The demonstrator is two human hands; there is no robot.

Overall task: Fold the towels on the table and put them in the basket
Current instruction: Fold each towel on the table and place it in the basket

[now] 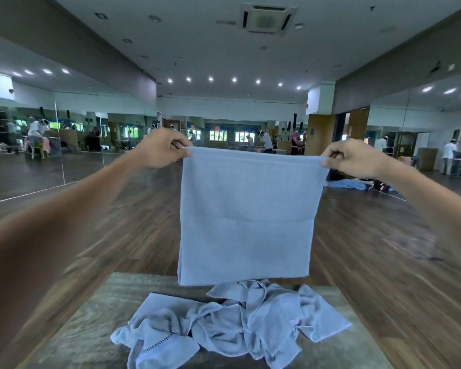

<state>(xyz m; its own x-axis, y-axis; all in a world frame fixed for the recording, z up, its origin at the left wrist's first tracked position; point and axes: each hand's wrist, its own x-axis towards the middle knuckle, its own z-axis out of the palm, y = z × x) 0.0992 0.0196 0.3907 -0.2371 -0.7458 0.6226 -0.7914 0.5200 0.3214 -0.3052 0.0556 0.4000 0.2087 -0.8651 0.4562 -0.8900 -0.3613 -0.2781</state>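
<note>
Towel (246, 217), pale blue and already doubled over, hangs in the air in front of the person, stretched flat between both raised hands with its lower edge just above the far part of the table (96, 315). At its top left corner the left hand (160, 147) pinches the cloth, thumb and fingers closed tightly on the folded edge. The right hand (353, 158) does the same at the top right corner, fingers curled and pressed shut on the fabric. The top edge runs taut and nearly level between the two grips, and a faint horizontal crease crosses the hanging panel a little below its middle. On the table beneath, nearer the camera, lies a crumpled heap of more blue towels (224, 323), unfolded and tangled together; one at the near left shows a band of stitched trim. The table has a worn, greyish wooden top. Beyond it spreads a dark wood floor (370, 235) in a large mirrored hall, with other people standing far off along the walls.
</note>
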